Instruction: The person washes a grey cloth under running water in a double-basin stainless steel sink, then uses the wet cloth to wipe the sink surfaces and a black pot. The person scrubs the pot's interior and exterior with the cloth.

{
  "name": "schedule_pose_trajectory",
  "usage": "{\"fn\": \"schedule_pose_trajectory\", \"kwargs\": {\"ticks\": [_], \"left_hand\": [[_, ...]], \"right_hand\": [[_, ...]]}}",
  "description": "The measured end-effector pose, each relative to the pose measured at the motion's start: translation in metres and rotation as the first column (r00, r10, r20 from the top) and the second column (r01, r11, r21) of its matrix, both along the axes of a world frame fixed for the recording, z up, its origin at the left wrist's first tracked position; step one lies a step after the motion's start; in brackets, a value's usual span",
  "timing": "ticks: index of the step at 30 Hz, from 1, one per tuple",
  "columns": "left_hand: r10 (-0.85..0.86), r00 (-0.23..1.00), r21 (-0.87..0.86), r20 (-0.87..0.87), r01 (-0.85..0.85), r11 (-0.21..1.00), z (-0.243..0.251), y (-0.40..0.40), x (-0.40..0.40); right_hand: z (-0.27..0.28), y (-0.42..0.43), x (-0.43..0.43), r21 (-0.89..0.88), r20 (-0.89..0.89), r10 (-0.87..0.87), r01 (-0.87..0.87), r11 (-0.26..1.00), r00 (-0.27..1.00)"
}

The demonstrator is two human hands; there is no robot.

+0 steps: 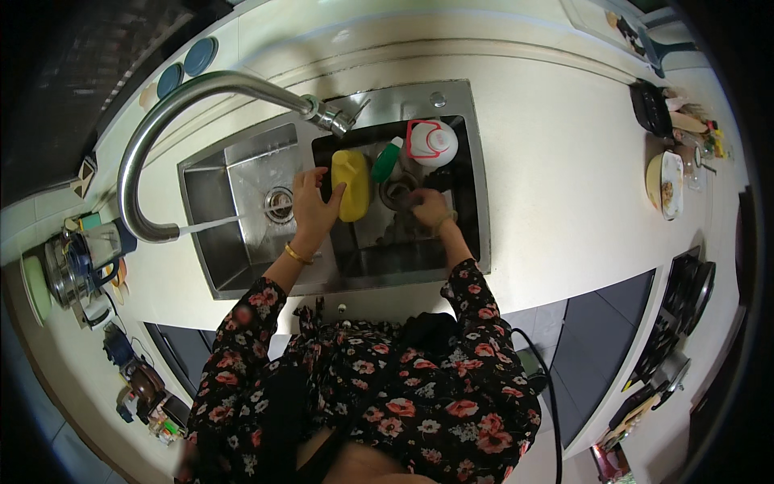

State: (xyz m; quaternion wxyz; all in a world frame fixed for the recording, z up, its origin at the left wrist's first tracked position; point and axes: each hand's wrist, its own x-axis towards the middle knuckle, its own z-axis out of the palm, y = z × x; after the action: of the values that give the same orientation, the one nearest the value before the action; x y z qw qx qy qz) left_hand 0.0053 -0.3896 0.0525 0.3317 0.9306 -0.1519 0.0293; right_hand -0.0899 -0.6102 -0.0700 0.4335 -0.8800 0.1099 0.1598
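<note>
My left hand [315,202] is over the divider between the two basins, fingers apart. Its thumb overlaps the near-left side of a yellow plastic bottle [351,187]; I see no firm grip around it. Down in the right basin [387,260], my blurred right hand [432,209] reaches beside the drain [399,192], and whether its fingers hold anything is unclear. A green bottle with a white cap [386,160] lies tilted past the drain. Behind it is a white plastic jug with a red handle [444,145]. Dark matter [440,179] shows near my right hand.
A tall curved faucet [136,163] arches over from the left, its water stream [210,225] running into the left basin [242,157]. On the white countertop [562,169], a bowl [668,187] stands far right. A blender [100,245] and pots are at the left.
</note>
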Motion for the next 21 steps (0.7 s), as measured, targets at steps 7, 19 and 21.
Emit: {"fn": "schedule_pose_trajectory", "kwargs": {"ticks": [7,19,21], "left_hand": [[-0.247,0.967,-0.047,-0.062,0.244,0.969,0.011,-0.066,0.015],[-0.218,0.973,-0.083,0.078,0.224,0.971,0.076,-0.050,0.026],[-0.215,0.968,-0.103,0.128,0.228,0.968,0.091,-0.045,0.035]], "right_hand": [[0.025,0.000,0.005,-0.113,0.098,-0.451,0.461,0.880,0.887],[-0.005,0.030,0.040,-0.011,0.203,-0.546,0.560,0.829,0.813],[-0.014,0.038,0.058,-0.024,0.111,-0.513,0.519,0.855,0.851]]}}
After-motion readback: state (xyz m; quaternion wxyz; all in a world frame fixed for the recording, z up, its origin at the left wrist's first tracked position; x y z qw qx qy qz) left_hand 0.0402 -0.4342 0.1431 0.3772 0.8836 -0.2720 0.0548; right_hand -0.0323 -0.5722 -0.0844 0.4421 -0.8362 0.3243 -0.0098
